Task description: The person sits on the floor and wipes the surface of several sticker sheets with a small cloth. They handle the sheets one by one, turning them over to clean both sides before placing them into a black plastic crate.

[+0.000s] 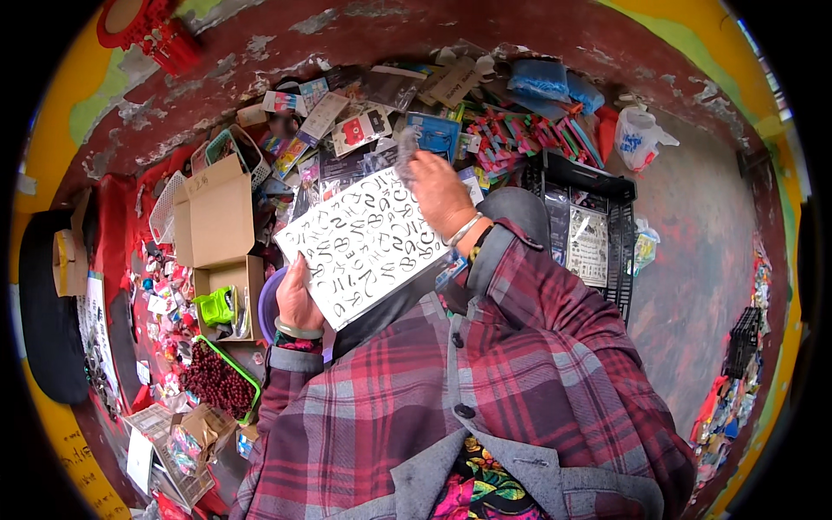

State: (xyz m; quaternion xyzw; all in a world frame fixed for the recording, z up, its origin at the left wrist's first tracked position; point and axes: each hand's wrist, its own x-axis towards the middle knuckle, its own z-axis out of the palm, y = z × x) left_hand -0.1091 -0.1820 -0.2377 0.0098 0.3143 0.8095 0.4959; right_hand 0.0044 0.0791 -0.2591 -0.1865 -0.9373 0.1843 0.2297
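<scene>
A white sheet covered with black letter shapes (368,238) lies tilted over my lap. My left hand (297,297) grips its left lower edge, thumb on top. Over the sheet's upper right corner is my right hand (440,192), its fingers closed around a greyish, crumpled-looking thing (406,154). Motion smears that thing, so I cannot tell what it is. Both wrists wear bangles. Beyond the sheet, packaged goods and cards (360,130) are piled along the wall.
An open cardboard box (217,230) stands on my left, above a green-rimmed tray of dark red beads (217,381). A purple tub (269,299) is partly hidden behind my left hand. To my right sits a black crate (624,230) with packets; a white plastic bag (639,139) lies beyond it.
</scene>
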